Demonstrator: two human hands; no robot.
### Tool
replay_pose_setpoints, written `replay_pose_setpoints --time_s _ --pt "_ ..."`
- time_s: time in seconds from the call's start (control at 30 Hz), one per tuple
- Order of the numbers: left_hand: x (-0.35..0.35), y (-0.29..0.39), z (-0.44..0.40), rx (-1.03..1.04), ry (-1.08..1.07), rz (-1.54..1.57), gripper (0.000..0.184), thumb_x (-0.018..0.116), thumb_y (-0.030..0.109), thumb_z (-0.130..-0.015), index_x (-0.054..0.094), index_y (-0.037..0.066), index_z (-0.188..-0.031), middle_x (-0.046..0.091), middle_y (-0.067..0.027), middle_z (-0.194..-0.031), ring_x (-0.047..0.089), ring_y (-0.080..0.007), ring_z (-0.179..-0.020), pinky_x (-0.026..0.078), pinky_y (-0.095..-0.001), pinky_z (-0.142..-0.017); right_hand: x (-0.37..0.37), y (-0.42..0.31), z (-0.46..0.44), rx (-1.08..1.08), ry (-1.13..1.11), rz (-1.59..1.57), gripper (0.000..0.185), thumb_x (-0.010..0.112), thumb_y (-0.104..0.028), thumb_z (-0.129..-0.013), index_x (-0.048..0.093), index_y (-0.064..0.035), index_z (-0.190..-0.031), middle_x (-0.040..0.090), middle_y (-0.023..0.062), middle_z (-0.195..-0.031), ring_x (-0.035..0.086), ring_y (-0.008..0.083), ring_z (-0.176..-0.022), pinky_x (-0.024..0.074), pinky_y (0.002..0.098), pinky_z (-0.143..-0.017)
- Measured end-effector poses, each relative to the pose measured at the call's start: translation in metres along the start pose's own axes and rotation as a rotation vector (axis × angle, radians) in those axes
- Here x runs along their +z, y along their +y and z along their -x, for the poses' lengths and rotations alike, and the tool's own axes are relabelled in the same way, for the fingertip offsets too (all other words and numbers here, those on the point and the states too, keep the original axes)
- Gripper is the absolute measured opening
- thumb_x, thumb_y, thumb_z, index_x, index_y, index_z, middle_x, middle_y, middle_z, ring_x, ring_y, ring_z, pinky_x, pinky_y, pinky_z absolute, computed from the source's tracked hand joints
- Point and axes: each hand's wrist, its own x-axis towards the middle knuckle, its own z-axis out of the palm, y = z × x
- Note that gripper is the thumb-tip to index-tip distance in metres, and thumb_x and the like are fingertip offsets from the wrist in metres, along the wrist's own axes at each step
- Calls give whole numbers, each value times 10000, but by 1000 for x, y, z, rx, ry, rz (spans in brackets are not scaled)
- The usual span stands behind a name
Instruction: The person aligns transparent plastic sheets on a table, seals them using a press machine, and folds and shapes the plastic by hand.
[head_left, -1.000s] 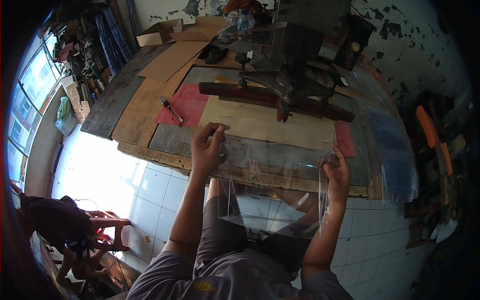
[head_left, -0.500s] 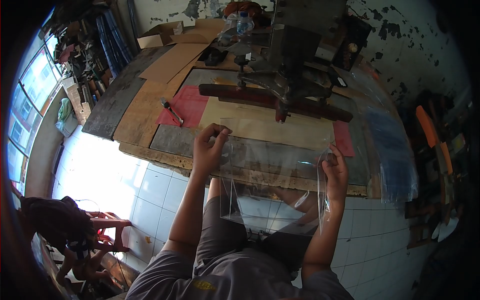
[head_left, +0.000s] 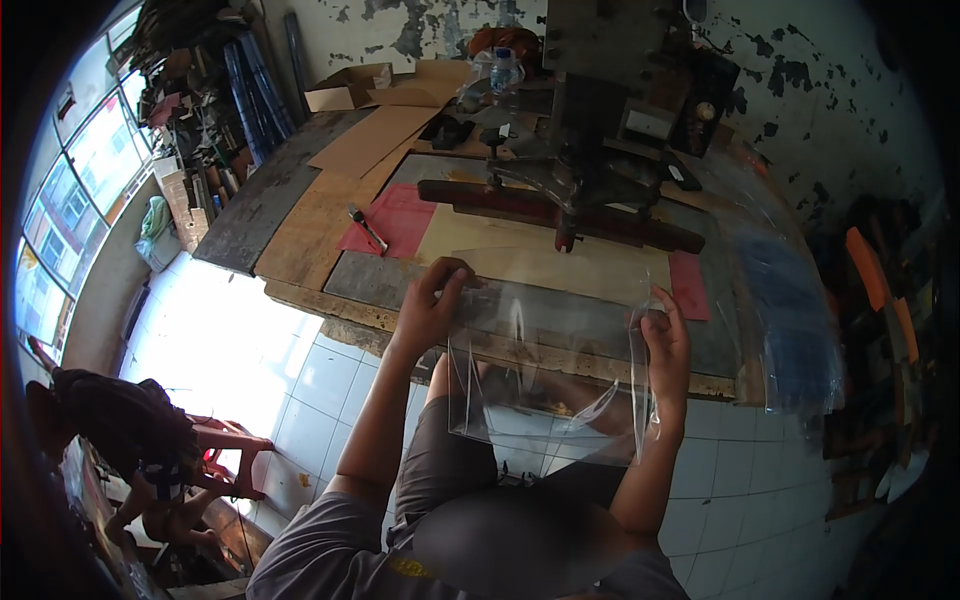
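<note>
A clear plastic sheet or bag (head_left: 545, 350) hangs between my hands in front of the table edge. My left hand (head_left: 432, 305) pinches its upper left corner, and my right hand (head_left: 665, 345) holds its right side. Behind it, under the dark bar (head_left: 560, 212) of a press, lies a cream sheet (head_left: 520, 258) over a pink sheet (head_left: 395, 222). A cutter knife (head_left: 367, 229) rests on the pink sheet's left part.
Cardboard pieces (head_left: 375, 140) and a water bottle (head_left: 501, 72) are at the back of the table. A stack of clear plastic (head_left: 790, 320) hangs over its right side. Another person (head_left: 130, 430) is at the lower left, near a red stool (head_left: 235, 450).
The view has tilted, so the table appears slightly further right and lower. The plastic sags and creases more between my hands, and both hands still hold it.
</note>
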Motion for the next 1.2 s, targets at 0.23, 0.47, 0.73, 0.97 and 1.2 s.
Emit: replay_pose_setpoints --time_s 0.23,0.47,0.73,0.97,1.2 --pt "-82 9 88 -8 350 115 200 482 155 -1118 582 -18 -1135 757 -153 -961 739 -235 -957 552 -367 -919 -1 8 -4 -54 -107 67 434 627 -239 -1074 568 -29 -1449 733 59 -1097 633 130 -1059 467 312 -997" --pt "-241 36 196 -72 718 -214 229 536 200 -1104 628 -6 -1142 740 -133 -906 719 -188 -795 570 -314 -727 1 11 -2 -57 -132 159 419 610 -273 -1081 603 -3 -1402 729 54 -1075 628 136 -1051 462 326 -1012" --pt "-469 102 431 -351 1528 -975 322 607 270 -1061 575 18 -1258 658 -150 -1156 647 -226 -993 524 -351 -836 -4 15 -1 -67 -152 224 351 623 -190 -1069 622 -19 -1376 737 80 -1103 664 169 -1111 471 348 -1038" --pt "-500 138 532 -1181 1910 -1717 513 661 281 -1014 440 -23 -1363 516 -269 -1314 553 -362 -1194 483 -474 -984 -5 15 0 -46 -163 267 444 616 -299 -1084 599 8 -1404 721 73 -1101 656 166 -1121 467 334 -1048" --pt "-505 87 547 -1510 1711 -1446 739 715 292 -967 305 -64 -1468 375 -387 -1472 458 -497 -1394 442 -597 -1132 -2 10 0 -30 -155 322 356 630 -230 -1070 636 -30 -1365 748 70 -1122 653 144 -1122 460 313 -1026"
